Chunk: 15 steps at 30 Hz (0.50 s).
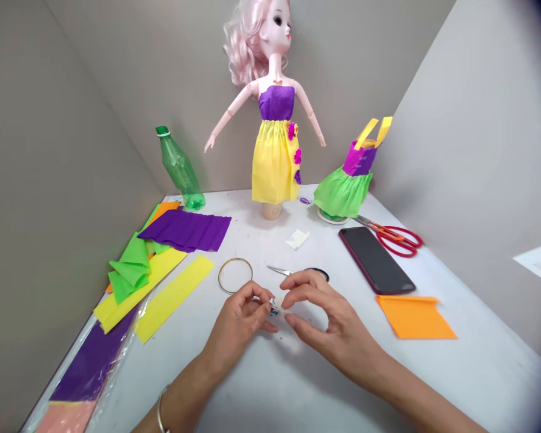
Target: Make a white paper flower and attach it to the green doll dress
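Note:
My left hand (241, 319) and my right hand (322, 313) meet low in the middle of the white table (297, 385). Both pinch one small whitish piece with a blue edge (275, 305) between thumb and fingertips. I cannot tell what the piece is. Just behind my right hand lie small scissors (293, 272) with dark handles, partly hidden by my fingers. A thin metal ring (235, 275) lies flat just behind my left hand.
A doll (275, 120) in a purple and yellow paper dress stands at the back. Beside it are a green and purple paper dress (347, 186), red scissors (394, 237), a dark phone (376, 258), orange paper (415, 316). Crepe sheets (162, 264) and a green bottle (180, 171) sit left.

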Motion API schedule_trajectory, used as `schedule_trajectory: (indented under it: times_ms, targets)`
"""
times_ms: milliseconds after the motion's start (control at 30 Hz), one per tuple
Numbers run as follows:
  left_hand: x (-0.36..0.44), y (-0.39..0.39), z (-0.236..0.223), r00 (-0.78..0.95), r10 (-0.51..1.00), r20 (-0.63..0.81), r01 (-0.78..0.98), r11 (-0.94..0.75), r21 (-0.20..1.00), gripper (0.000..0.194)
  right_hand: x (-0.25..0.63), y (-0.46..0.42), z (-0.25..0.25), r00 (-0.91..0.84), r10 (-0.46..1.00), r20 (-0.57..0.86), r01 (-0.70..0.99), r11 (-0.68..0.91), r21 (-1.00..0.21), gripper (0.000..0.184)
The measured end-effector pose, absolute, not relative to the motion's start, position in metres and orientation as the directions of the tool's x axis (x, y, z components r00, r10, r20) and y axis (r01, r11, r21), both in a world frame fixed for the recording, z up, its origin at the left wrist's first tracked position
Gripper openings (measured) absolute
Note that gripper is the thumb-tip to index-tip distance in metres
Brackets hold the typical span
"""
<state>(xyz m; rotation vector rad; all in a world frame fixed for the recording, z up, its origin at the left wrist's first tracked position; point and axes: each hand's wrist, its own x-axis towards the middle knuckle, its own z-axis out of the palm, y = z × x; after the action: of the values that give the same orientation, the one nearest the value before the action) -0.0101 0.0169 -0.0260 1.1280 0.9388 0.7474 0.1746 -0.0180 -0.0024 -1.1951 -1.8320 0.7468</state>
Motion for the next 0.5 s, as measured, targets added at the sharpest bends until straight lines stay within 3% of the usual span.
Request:
schedule_trajectory:
  times_ms: [200, 500]
  targets:
    - [-0.006, 0.015, -0.019, 0.420, 0.874, -0.244, -0.028, 0.282, 0.959, 0.020, 0.171, -0.017, -0.005, -0.342, 0.903, 0.258, 0.433, 0.396, -0.810, 0.019]
    - [-0.009, 0.015, -0.020, 0.454, 0.866, -0.209, 0.014, 0.228, 0.974, 0.018, 0.171, -0.015, -0.015, -0.388, 0.840, 0.380, 0.554, 0.542, -0.632, 0.012]
